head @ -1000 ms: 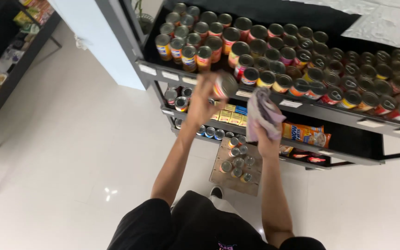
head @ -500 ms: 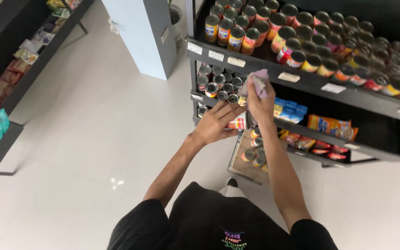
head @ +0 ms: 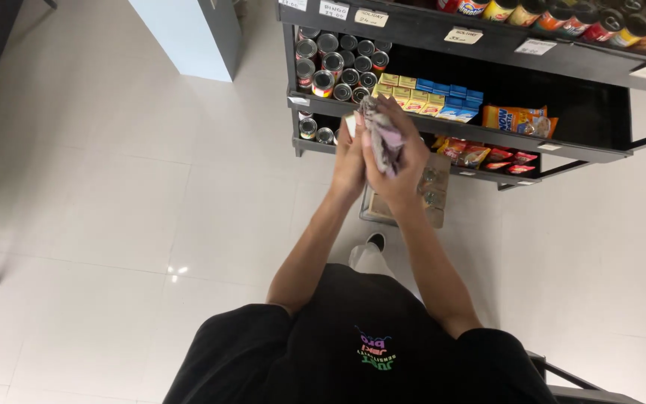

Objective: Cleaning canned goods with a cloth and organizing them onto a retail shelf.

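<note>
The crumpled cloth (head: 384, 137), pale pink and grey and bunched into a soft wad, sits between both hands in front of the black shelf unit (head: 457, 129), at the level of the middle shelf. The right hand (head: 401, 161) wraps its fingers around the cloth from the far side, closed on it, while the left hand (head: 349, 161) presses flat against it from the near side, fingers together and extended. To handle the wad well, it seems best to keep both palms snug so no loose corner drags across the small yellow and blue boxes (head: 428, 97) just behind. Silver-topped cans (head: 338, 63) stand to the left of those boxes, snack packets (head: 517, 120) to the right, and a cardboard tray of cans (head: 431, 187) lies on the white tiled floor (head: 114, 194) below the hands.
</note>
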